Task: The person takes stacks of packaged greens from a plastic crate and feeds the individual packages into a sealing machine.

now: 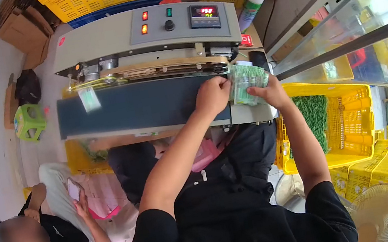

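My right hand (270, 92) grips a stack of green-and-white printed plastic packets (248, 80), its thumb lying across the top. Against the stack's left edge, my left hand (213, 95) is closed with fingertips pinched near the sealer's inlet; what is in the pinch is hidden. Both hands are at the right end of a grey band sealing machine (108, 40) with lit buttons and a red-and-green number display (205, 16). A single packet (89, 99) hangs from the sealer's left end over the dark conveyor belt (144, 101).
A yellow crate (350, 120) with green produce (313, 119) stands to my right, beside a fan (379, 210). At the left, a seated person (64, 237) holds a phone (73, 189). A spray can (253, 6) is behind the sealer; a green stool (29, 123) is left.
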Motion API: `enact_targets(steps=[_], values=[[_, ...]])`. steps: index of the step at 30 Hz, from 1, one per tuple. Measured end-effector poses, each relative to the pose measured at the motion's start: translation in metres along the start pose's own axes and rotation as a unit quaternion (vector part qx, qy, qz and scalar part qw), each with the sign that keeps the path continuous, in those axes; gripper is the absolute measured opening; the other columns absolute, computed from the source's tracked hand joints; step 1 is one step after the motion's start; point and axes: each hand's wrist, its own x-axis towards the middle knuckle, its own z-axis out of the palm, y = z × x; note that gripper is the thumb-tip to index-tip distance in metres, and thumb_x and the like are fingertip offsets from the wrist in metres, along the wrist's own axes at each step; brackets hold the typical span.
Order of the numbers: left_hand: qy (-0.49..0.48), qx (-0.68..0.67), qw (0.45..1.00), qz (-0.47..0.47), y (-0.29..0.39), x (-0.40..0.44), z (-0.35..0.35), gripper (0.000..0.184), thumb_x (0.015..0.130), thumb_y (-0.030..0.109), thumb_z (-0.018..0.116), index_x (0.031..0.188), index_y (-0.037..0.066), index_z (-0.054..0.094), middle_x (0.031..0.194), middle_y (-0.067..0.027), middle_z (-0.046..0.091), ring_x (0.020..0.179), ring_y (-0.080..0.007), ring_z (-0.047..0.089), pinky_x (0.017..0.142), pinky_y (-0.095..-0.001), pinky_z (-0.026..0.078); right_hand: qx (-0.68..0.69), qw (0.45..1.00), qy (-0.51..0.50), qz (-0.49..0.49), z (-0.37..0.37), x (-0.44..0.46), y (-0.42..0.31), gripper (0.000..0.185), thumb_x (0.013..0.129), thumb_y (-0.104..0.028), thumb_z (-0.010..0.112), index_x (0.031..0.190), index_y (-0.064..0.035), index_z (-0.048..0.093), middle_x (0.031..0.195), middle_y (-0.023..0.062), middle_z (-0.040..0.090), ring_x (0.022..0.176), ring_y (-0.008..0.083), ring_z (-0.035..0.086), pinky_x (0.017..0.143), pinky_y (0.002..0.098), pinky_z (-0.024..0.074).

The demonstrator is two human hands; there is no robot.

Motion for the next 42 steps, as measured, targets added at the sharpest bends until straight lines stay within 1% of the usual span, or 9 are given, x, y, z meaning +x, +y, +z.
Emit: enact_targets(steps=[6,7,11,14,17,20,21,28,42], values=[[0.104,0.068,0.991,0.047,-0.001,-0.002,0.005,0.024,0.093,0.025,0.061,0.087,0.003,0.071,0.084,-0.0216,0.071,0.082,-0.0427,0.069,0.076,-0.0515,0.055,-0.091,0.995,0.037,0.0,-0.005,0.004,0.014,0.046,0.082,-0.006,0.081,0.124,-0.0012,0.064,0.11,0.0059,0.073,0.1,0.0159,0.068,0.091,0.0346,0.0541],[0.086,0.07,0.993,0.04,-0.003,-0.003,0.001,0.022,0.093,0.023,0.06,0.089,0.004,0.071,0.086,-0.0211,0.071,0.083,-0.0425,0.069,0.076,-0.0518,0.055,0.037,0.999,-0.007,0.018,0.002,0.002,0.001,0.044,0.082,-0.007,0.081,0.123,-0.002,0.065,0.11,0.0051,0.074,0.102,0.0159,0.068,0.093,0.0341,0.0535],[0.106,0.065,0.992,-0.002,-0.003,-0.004,-0.012,0.024,0.094,0.026,0.061,0.092,0.006,0.072,0.088,-0.0203,0.071,0.086,-0.0421,0.068,0.076,-0.0524,0.054,-0.146,0.985,0.093,-0.016,0.005,-0.006,-0.005,0.033,0.084,-0.004,0.076,0.115,0.0006,0.067,0.102,0.0057,0.072,0.09,0.0153,0.067,0.084,0.0331,0.0542],[0.125,0.092,0.988,0.017,-0.015,-0.01,-0.032,0.024,0.095,0.024,0.059,0.095,0.005,0.073,0.089,-0.0198,0.072,0.086,-0.0417,0.069,0.076,-0.0513,0.055,0.0,0.998,0.057,-0.008,0.013,-0.001,-0.005,0.032,0.082,-0.009,0.08,0.111,0.0002,0.069,0.1,0.0044,0.072,0.088,0.0142,0.066,0.081,0.0334,0.0538],[0.114,0.09,0.989,-0.02,-0.02,-0.016,-0.05,0.024,0.097,0.025,0.06,0.097,0.004,0.072,0.088,-0.0193,0.073,0.085,-0.038,0.072,0.074,-0.0479,0.056,-0.199,0.974,0.108,0.009,0.006,-0.004,-0.007,0.029,0.083,-0.012,0.08,0.107,0.0006,0.071,0.097,0.0039,0.073,0.085,0.0132,0.065,0.08,0.0325,0.0535],[0.283,0.115,0.943,0.13,-0.03,-0.036,-0.066,0.015,0.095,0.022,0.067,0.095,0.008,0.068,0.088,-0.0108,0.07,0.084,-0.0294,0.071,0.069,-0.0414,0.055,-0.128,0.99,0.067,-0.007,0.011,-0.003,-0.015,0.031,0.084,-0.01,0.08,0.111,0.001,0.069,0.099,0.0039,0.073,0.088,0.0128,0.066,0.082,0.0321,0.0538],[0.258,0.096,0.952,0.132,-0.03,-0.044,-0.062,0.014,0.094,0.022,0.068,0.095,0.009,0.066,0.089,-0.0085,0.067,0.085,-0.0295,0.069,0.068,-0.0415,0.055,-0.024,0.999,0.036,-0.021,0.011,0.003,-0.007,0.034,0.084,-0.007,0.08,0.115,0.0002,0.067,0.102,0.0036,0.072,0.091,0.013,0.066,0.084,0.0314,0.054],[0.05,0.092,0.993,0.045,0.012,-0.009,-0.006,0.025,0.091,0.028,0.069,0.098,0.004,0.073,0.096,-0.0148,0.073,0.089,-0.0348,0.071,0.077,-0.0446,0.055,-0.066,0.996,0.034,-0.047,0.009,0.007,-0.009,0.05,0.083,-0.003,0.08,0.128,0.0008,0.059,0.107,0.0047,0.072,0.097,0.0135,0.067,0.089,0.0312,0.0538],[0.131,0.08,0.988,-0.012,-0.025,-0.004,-0.054,0.031,0.092,0.034,0.068,0.095,0.004,0.075,0.088,-0.0199,0.072,0.084,-0.0389,0.071,0.073,-0.0468,0.056,-0.26,0.943,0.2,-0.059,0.025,0.008,-0.003,0.057,0.074,-0.025,0.092,0.117,-0.0018,0.063,0.102,0.0119,0.074,0.092,0.0213,0.071,0.084,0.0363,0.0554]])
